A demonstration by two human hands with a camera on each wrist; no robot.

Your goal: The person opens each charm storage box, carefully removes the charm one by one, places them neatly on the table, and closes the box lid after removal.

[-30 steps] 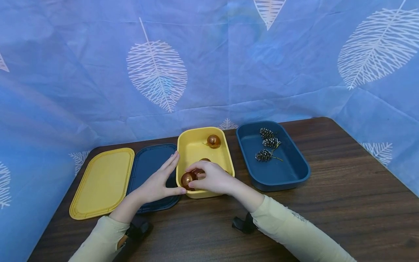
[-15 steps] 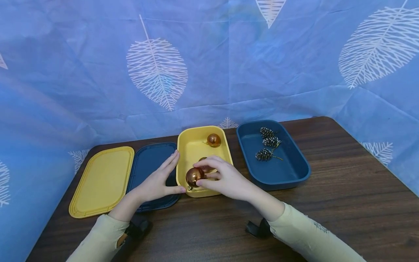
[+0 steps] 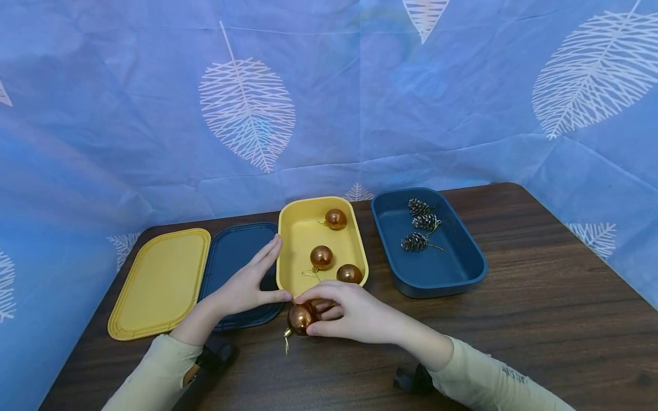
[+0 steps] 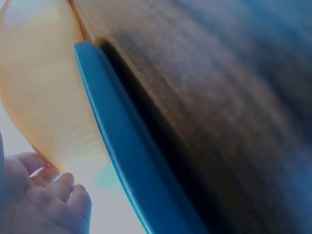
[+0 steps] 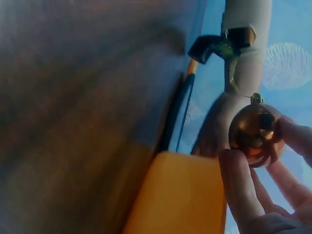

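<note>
Copper bauble (image 3: 300, 319) pinched between right hand's (image 3: 354, 314) fingers (image 5: 239, 178) (gold cap (image 3: 288, 332) outward).

A glossy copper bauble (image 3: 301, 318) is pinched by the right hand (image 3: 354, 314), gold cap (image 3: 288, 331) away from the fingers; an open yellow box (image 3: 298, 231) is flanked by the left hand (image 3: 247, 291).

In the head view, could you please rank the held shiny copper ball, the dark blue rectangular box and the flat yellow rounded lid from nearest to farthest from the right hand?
1. Copper ball: held in the right hand.
2. Blue box: ahead and to the right.
3. Yellow lid: far left.
</note>
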